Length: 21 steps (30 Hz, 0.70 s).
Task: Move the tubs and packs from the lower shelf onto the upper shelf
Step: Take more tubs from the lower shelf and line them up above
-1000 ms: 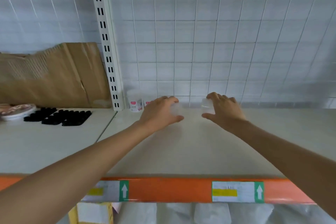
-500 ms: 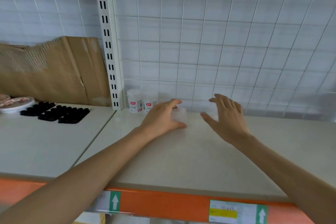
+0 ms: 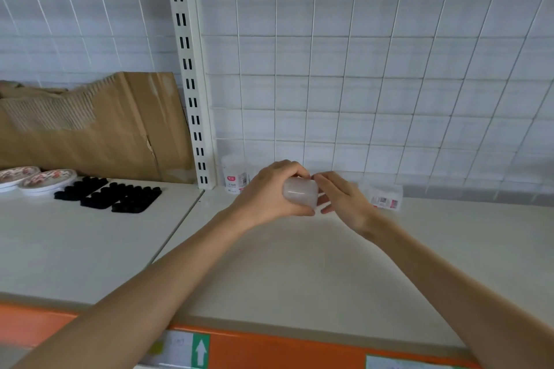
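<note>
My left hand (image 3: pixel 266 193) grips a small translucent white tub (image 3: pixel 300 194), tilted on its side just above the upper shelf (image 3: pixel 299 263). My right hand (image 3: pixel 344 201) is beside it, fingers extended and touching the tub's far end. A white tub with a red label (image 3: pixel 234 178) stands upright at the back left corner by the shelf post. Another labelled tub (image 3: pixel 385 197) sits on the shelf at the back, just right of my right hand. The lower shelf is out of sight.
A slotted upright post (image 3: pixel 192 93) splits the shelving. On the left bay lie black moulded trays (image 3: pixel 109 198), stacked paper plates (image 3: pixel 36 180) and leaning cardboard (image 3: pixel 90 126). A wire grid (image 3: pixel 359 69) backs the shelf. An orange label strip (image 3: pixel 284 350) edges the front.
My left hand has lifted and tipped its tub. My right hand, which let go of the other tub at the back, has moved left to meet the held tub.
</note>
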{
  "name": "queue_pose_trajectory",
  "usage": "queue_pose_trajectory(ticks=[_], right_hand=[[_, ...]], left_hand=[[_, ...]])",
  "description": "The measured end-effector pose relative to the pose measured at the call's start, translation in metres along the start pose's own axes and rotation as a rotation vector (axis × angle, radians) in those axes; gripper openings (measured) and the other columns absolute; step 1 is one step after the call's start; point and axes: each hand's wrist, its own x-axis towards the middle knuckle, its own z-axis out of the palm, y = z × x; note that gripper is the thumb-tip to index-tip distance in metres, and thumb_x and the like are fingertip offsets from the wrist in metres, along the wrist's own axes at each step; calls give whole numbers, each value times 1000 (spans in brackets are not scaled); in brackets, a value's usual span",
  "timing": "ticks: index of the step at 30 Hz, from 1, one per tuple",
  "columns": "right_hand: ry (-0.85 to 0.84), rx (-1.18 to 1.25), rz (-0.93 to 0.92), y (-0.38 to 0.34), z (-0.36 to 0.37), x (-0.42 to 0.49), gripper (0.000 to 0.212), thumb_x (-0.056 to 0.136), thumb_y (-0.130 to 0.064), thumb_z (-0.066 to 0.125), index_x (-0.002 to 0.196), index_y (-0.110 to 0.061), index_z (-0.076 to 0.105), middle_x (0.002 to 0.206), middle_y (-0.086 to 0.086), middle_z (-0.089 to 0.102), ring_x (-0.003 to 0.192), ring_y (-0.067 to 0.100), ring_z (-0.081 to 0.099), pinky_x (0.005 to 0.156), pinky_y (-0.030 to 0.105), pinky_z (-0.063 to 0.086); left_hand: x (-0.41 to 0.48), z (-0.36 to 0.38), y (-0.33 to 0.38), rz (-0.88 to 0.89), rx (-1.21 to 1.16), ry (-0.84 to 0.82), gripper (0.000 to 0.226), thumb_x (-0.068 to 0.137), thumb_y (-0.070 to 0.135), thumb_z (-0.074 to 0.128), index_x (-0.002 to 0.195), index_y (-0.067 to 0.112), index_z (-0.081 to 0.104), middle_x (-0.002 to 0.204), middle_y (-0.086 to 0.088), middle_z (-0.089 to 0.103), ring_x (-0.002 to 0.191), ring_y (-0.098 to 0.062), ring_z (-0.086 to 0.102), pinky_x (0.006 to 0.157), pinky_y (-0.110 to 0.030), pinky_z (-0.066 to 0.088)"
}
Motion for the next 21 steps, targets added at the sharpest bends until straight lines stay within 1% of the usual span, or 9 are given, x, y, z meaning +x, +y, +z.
queue_pose_trajectory(ticks=[2,5,8,11,13,14,17,19,21], right_hand=[[-90,80,52,0,-2,-3,30,105,-33,38,111,-16,61,93,8,67,76,15,67,77,33,52],[-90,225,99,-2,-3,-3,29,104,-31,42,109,-11,62,92,14,64,75,21,66,77,35,54],[-39,441,119,-5,-3,0,26,102,-23,46,113,-3,59,96,21,61,77,27,64,75,35,56],[31,593,108,-6,-5,1,25,100,-18,50,117,-3,60,101,19,64,84,27,67,84,40,55],[51,673,102,-5,-7,1,26,98,-15,53,121,-5,58,108,16,65,90,28,67,89,42,54],[55,699,105,-4,-8,2,29,97,-13,54,124,-5,56,110,15,65,91,28,66,89,42,54],[47,708,110,-4,-9,1,34,93,-6,58,127,-7,55,112,16,66,93,27,66,90,39,55],[34,701,98,-2,-8,1,38,91,-1,59,128,-8,54,121,22,64,100,30,66,91,37,56],[-3,657,68,-1,-6,0,40,90,2,60,128,-9,56,124,20,64,107,27,66,93,34,54]], left_hand=[[1,2,-3,48,25,-11,58,58,39,92,107,30,62,106,17,59,104,-4,54,90,-31,47],[2,2,-3,111,53,31,66,59,40,92,117,27,63,120,15,57,114,-4,50,100,-29,41],[1,0,1,50,62,139,90,59,40,92,136,21,49,137,7,48,124,-8,40,104,-26,33],[1,-8,2,-25,34,199,98,62,39,91,143,19,40,141,6,42,126,-7,36,106,-26,30],[3,-14,2,-77,-13,212,91,67,37,88,143,20,39,139,7,44,125,-7,39,104,-24,31],[4,-16,2,-103,-49,228,84,71,35,85,141,21,41,135,9,47,122,-6,43,101,-21,33],[4,-18,6,-205,-169,284,46,83,32,76,123,21,56,112,12,61,102,1,56,82,-9,38],[3,-16,9,-316,-297,273,27,89,34,70,110,18,61,98,11,67,90,4,61,74,-9,42],[2,-12,11,-418,-468,193,29,93,39,64,107,14,62,96,5,72,87,-5,67,77,-19,49]])
